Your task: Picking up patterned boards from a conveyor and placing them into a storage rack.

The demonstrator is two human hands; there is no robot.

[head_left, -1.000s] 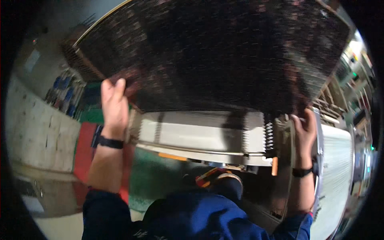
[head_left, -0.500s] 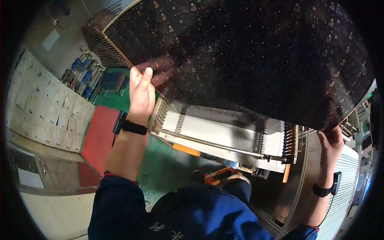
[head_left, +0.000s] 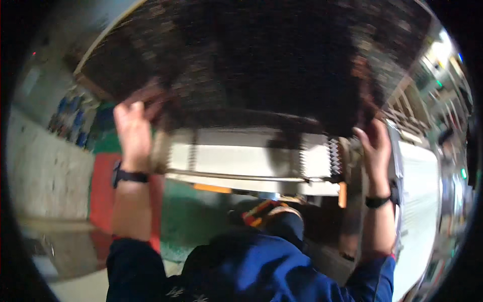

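A large dark glossy panel [head_left: 261,60] with a fine speckled pattern fills the top of the view and mirrors my fingers. At its left edge my left hand [head_left: 133,131] is closed, thumb on the near face. My right hand [head_left: 375,151] grips the opposite edge, its fingers partly blurred. Below the panel's near edge is a slotted rack, with a metal rod [head_left: 236,177] across its front and toothed strips [head_left: 334,156] standing along its sides. Whether the panel touches the rack cannot be made out.
A white ribbed surface [head_left: 417,201] lies to the right, beside the rack. On the left are pale cabinets [head_left: 45,171], a red floor patch [head_left: 103,191] and green floor [head_left: 188,216]. Metal frames [head_left: 407,116] stand at the far right.
The panel's near edge, slanted before, now runs nearly level across the view. My left hand appears farther left and lower, my right hand farther left and higher. The whole view has shifted and blurred.
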